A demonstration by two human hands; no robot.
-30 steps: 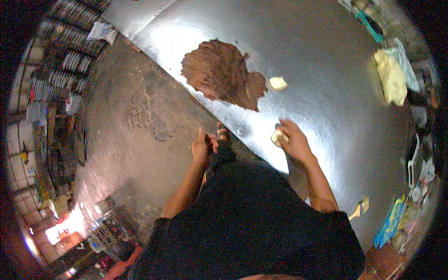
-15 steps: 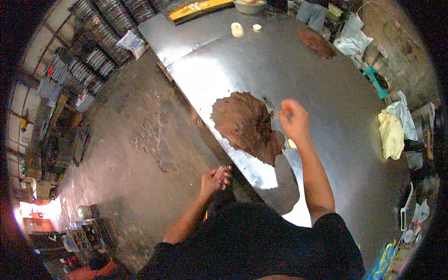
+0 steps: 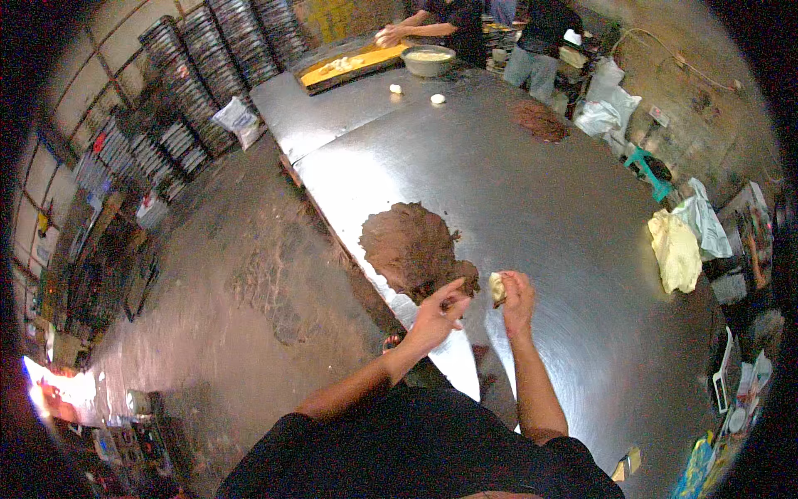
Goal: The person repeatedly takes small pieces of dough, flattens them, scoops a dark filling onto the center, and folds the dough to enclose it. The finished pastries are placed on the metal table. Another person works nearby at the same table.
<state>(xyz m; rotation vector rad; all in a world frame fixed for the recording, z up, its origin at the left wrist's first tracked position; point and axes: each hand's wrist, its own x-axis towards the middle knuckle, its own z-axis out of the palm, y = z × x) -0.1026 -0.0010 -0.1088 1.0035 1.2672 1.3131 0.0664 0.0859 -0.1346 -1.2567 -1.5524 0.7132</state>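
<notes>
A large brown mound of paste (image 3: pixel 407 249) with a crumbly edge lies near the left edge of the metal table. My left hand (image 3: pixel 434 320) is at the mound's near end, thumb and fingers spread apart. Whether a bit of the paste touches its fingers I cannot tell. Just to the right, my right hand (image 3: pixel 519 301) is closed on a small pale piece of dough (image 3: pixel 497 287), held above the table.
On the metal table (image 3: pixel 582 224) lie a yellowish dough lump (image 3: pixel 674 249), a reddish-brown heap (image 3: pixel 540 121) and two white dough pieces (image 3: pixel 438 99). A yellow tray (image 3: pixel 357 66) and grey bowl (image 3: pixel 429 61) stand at the far end, beside a co-worker's hands (image 3: pixel 389 35).
My left hand has come up from beside the table to the brown paste. My right hand has drawn back and now holds the pale dough piece. The view has tilted up, revealing co-workers.
</notes>
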